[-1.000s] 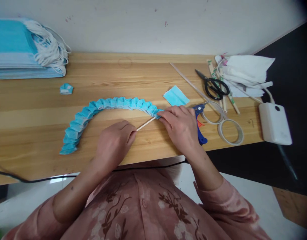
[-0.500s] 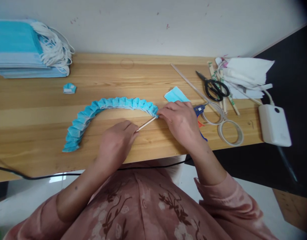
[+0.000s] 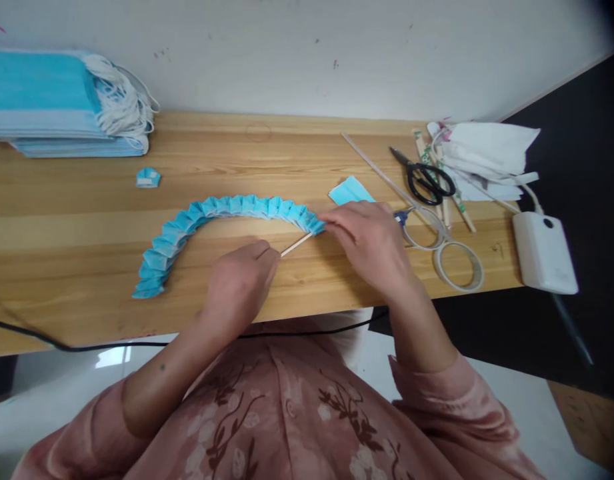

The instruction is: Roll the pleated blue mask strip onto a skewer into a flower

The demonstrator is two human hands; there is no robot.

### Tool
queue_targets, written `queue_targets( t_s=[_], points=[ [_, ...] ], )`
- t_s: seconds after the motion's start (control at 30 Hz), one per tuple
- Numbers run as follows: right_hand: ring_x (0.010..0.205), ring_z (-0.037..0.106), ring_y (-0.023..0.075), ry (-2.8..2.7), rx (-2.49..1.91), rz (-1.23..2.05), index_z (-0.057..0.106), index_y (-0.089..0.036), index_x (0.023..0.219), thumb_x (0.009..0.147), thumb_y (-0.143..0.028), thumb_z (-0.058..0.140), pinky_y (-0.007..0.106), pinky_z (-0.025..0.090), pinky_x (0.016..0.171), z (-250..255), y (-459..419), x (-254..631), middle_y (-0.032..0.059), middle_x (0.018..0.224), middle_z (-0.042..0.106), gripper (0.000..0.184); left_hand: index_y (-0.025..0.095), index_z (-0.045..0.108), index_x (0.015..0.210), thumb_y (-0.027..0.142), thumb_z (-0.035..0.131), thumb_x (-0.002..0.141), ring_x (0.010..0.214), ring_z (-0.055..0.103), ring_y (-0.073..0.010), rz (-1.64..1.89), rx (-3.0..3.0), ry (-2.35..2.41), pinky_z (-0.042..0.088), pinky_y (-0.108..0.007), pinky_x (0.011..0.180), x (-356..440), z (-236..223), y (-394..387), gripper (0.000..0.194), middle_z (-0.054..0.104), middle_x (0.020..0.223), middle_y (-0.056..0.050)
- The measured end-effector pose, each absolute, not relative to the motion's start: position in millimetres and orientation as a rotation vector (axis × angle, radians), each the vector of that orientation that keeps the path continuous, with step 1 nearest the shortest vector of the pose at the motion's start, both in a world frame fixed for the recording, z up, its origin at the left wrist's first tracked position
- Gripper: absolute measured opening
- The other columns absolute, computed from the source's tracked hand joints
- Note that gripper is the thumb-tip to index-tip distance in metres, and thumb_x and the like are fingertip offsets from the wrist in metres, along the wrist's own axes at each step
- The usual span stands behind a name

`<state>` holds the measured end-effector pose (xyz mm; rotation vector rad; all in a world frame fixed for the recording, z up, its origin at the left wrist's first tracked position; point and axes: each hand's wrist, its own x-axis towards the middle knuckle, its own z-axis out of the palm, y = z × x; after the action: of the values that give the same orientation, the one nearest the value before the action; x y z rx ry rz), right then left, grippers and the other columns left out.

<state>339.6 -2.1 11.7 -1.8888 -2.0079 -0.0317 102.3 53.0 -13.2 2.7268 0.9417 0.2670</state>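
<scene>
My left hand (image 3: 243,279) is closed around a thin pale stick (image 3: 297,245), which points up and right to the end of a pleated blue strip (image 3: 197,212). That strip, folded from mask-like material, curves in an arc across the wooden table. My right hand (image 3: 371,243) pinches the strip's right end between thumb and fingers; the fingertips partly cover it. Just behind the right hand lies a flat blue piece (image 3: 351,189), its lower edge hidden. A blue glue gun (image 3: 401,217) shows only a small part past the right hand.
A stack of blue masks (image 3: 41,93) with white ear loops sits back left, a small folded blue piece (image 3: 148,177) before it. On the right are black scissors (image 3: 429,181), a clear glue stick (image 3: 371,163), tape rolls (image 3: 459,267), chopsticks, white masks (image 3: 497,150) and a white power bank (image 3: 544,250).
My right hand has shifted slightly right and now hides more of the glue gun. More of the strip's right end shows beside its fingertips. The whole view has turned a little.
</scene>
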Motion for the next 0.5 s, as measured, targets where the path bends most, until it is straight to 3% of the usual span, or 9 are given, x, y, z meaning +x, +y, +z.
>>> queue_targets(
  t_s=[0.17,0.5],
  points=[
    [0.093,0.067,0.0222,-1.79,-1.915,-0.242,0.077,-0.023,0.111,0.107,-0.027,0.049,0.038,0.038,0.085,4.5,-35.0,329.1,0.0059,0.101,0.08,0.029,0.017,0.07,0.086,0.022,0.04,0.108,0.082,0.066,-0.0227,0.298,2.709,0.929,0.041,-0.034,0.066,101.8,-14.9,53.8,0.037,0.072,0.09,-0.009],
    [0.094,0.063,0.0216,-1.872,-2.025,-0.234,0.075,-0.021,0.125,0.104,-0.016,0.052,0.039,0.038,0.085,-23.2,-45.0,307.8,0.007,0.112,0.08,0.031,0.017,0.072,0.087,0.022,0.043,0.107,0.08,0.066,-0.0224,0.38,2.675,0.929,0.043,-0.034,0.068,101.0,-18.9,54.1,0.035,0.073,0.092,-0.008]
  ],
)
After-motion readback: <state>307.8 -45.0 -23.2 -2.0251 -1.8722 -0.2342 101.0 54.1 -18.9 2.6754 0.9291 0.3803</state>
